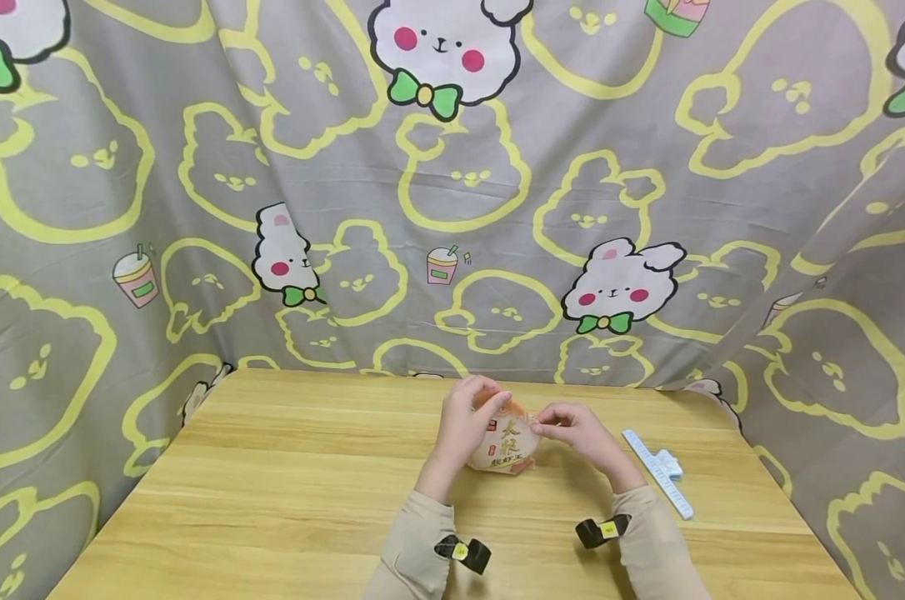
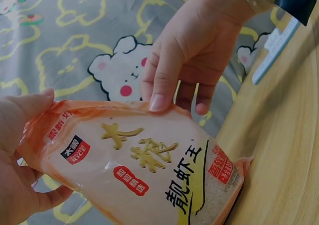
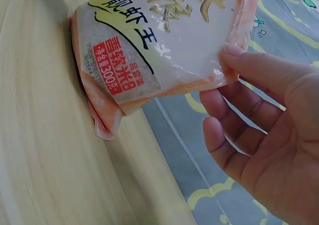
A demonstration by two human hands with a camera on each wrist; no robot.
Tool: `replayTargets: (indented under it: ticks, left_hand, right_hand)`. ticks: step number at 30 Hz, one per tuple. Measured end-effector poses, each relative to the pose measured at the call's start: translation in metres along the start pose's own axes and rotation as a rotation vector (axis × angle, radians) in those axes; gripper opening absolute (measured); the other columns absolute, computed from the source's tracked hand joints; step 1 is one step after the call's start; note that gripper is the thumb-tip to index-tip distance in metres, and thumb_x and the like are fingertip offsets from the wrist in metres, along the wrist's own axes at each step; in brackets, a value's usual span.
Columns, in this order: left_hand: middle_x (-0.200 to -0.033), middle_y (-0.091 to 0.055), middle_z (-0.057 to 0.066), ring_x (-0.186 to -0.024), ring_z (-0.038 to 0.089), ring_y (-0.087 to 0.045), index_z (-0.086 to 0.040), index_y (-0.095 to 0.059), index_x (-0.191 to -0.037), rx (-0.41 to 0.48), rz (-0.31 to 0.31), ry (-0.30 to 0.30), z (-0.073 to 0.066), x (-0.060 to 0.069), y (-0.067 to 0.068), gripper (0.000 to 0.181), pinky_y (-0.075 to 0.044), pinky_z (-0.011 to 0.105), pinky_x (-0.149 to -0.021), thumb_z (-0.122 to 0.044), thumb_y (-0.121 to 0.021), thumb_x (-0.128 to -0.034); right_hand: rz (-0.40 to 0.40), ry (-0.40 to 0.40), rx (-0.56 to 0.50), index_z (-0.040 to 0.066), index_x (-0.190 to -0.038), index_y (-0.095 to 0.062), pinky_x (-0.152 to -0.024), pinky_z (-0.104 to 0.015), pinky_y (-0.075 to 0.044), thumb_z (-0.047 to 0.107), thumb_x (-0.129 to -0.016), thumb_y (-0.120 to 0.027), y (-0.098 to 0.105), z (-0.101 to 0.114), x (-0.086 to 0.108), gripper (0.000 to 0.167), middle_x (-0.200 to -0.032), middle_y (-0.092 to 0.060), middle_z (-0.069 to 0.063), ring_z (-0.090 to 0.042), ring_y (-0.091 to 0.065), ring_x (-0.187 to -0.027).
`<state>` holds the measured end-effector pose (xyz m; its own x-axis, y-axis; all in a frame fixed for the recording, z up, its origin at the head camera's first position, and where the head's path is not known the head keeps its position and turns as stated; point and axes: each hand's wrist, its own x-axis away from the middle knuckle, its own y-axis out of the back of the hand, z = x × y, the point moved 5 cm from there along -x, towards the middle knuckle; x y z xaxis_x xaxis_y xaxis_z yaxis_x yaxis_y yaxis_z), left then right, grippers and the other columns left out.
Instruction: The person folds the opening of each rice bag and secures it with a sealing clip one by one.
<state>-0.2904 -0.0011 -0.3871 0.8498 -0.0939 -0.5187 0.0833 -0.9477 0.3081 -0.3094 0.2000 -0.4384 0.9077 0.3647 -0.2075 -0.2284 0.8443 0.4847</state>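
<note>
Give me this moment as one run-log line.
left hand: grips rice bag, upper left | right hand: pinches its upper right edge | light-blue sealing clip: on wooden table, unattached

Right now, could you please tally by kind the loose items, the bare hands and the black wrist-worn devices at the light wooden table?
Orange-and-white plastic rice bag: 1
Light blue straight-barred clip: 1
Bare hands (left hand, right hand): 2
Black wrist-worn devices with yellow labels: 2
Total: 6

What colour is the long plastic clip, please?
The clip is pale blue, clearest in the head view.
</note>
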Motion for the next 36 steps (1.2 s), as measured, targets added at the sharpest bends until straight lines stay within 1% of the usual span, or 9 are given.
replayTargets:
  ticks: [8,17,24,31,36]
  left_hand:
    - [-0.093,-0.068,0.004,-0.101,0.021,-0.061,-0.012,-0.068,-0.085,0.004,-0.002,-0.009,-0.001,0.000,0.001,0.017,-0.049,0.041,-0.093,-0.027,-0.069,-0.0901]
    - [-0.093,-0.069,0.003,-0.101,0.020,-0.062,-0.012,-0.068,-0.085,0.019,-0.003,-0.005,0.002,0.000,0.001,0.016,-0.049,0.041,-0.093,-0.028,-0.070,-0.0898]
    - [-0.093,-0.069,0.003,-0.101,0.020,-0.062,-0.013,-0.068,-0.085,0.019,0.003,0.000,0.002,0.000,0.001,0.016,-0.049,0.040,-0.093,-0.028,-0.070,-0.0899]
    - [-0.093,-0.068,0.003,-0.101,0.020,-0.062,-0.013,-0.068,-0.085,0.013,0.004,-0.003,0.003,0.000,0.000,0.018,-0.049,0.041,-0.093,-0.031,-0.068,-0.0907]
    - [-0.093,-0.068,0.003,-0.101,0.020,-0.061,-0.013,-0.068,-0.085,0.015,0.008,-0.007,0.004,0.000,0.000,0.018,-0.049,0.040,-0.093,-0.031,-0.068,-0.0911]
  right_hand:
    - [0.019,-0.010,0.001,0.004,-0.088,-0.070,-0.074,-0.022,-0.052,0.015,-0.088,-0.071,0.001,0.000,0.001,0.011,-0.088,-0.068,-0.005,-0.004,-0.061,-0.078]
    - [0.027,-0.032,0.006,0.005,-0.096,-0.071,-0.078,-0.024,-0.051,0.018,-0.089,-0.070,0.001,0.006,0.000,0.015,-0.095,-0.070,-0.011,-0.006,-0.062,-0.085]
    - [-0.025,-0.061,0.018,0.007,-0.099,-0.071,-0.078,-0.025,-0.051,0.020,-0.089,-0.071,0.001,0.014,-0.001,0.017,-0.098,-0.071,-0.011,-0.006,-0.063,-0.086]
    - [-0.074,-0.045,0.019,0.007,-0.100,-0.071,-0.076,-0.025,-0.052,0.023,-0.090,-0.069,-0.003,0.022,-0.002,0.019,-0.101,-0.071,-0.013,-0.006,-0.063,-0.085]
    - [-0.115,-0.039,0.001,0.006,-0.101,-0.071,-0.074,-0.024,-0.053,0.023,-0.091,-0.069,-0.008,0.025,-0.003,0.021,-0.101,-0.071,-0.014,-0.006,-0.063,-0.083]
